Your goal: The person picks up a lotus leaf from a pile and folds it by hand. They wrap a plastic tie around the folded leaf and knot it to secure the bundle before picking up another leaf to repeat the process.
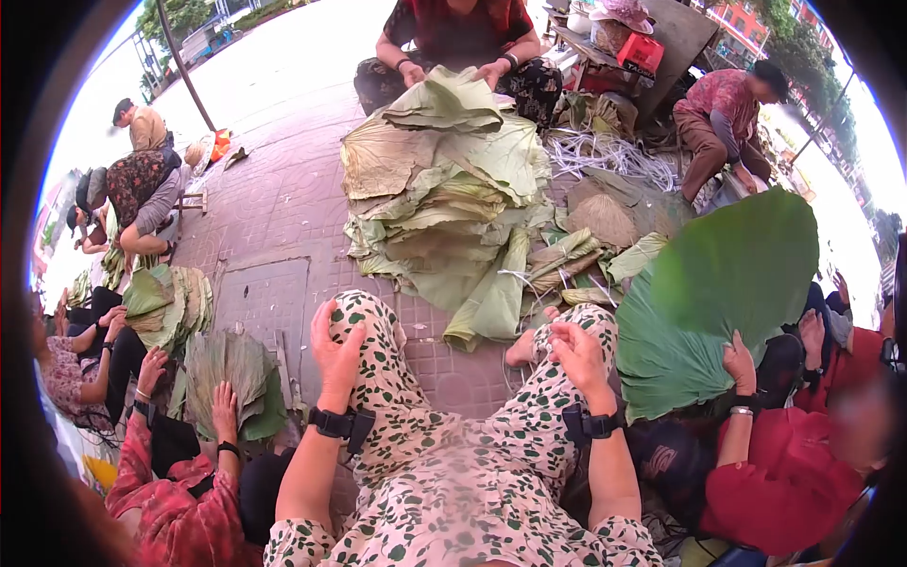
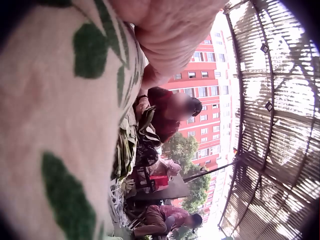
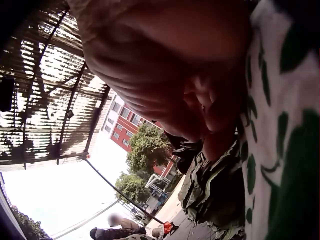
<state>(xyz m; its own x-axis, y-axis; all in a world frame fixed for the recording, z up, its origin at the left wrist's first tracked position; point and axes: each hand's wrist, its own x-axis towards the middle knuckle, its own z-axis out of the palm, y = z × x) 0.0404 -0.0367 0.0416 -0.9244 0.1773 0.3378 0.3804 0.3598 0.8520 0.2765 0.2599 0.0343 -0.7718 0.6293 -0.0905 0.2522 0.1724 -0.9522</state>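
Note:
My left hand (image 1: 337, 352) rests by my left knee with its fingers loosely bent and nothing in it. On the other side, my right hand (image 1: 578, 355) lies against the right knee, fingers a little curled and holding nothing. Patterned trousers (image 1: 453, 454) with green spots cover both legs. In front of my knees lies a tall stack of large dried leaves (image 1: 444, 203), greenish-yellow and brown. Across it, a seated person's hands hold the top leaf (image 1: 453, 99). In the right wrist view my palm (image 3: 150, 60) fills the upper part, fingers bent inward.
Rolled, tied leaves (image 1: 557, 260) and white strips (image 1: 614, 156) lie right of the stack. A person at right holds a big green leaf (image 1: 737, 283) close to my right side. At left, people handle more dried leaves (image 1: 231, 378). Brick paving (image 1: 274, 222) spreads behind them.

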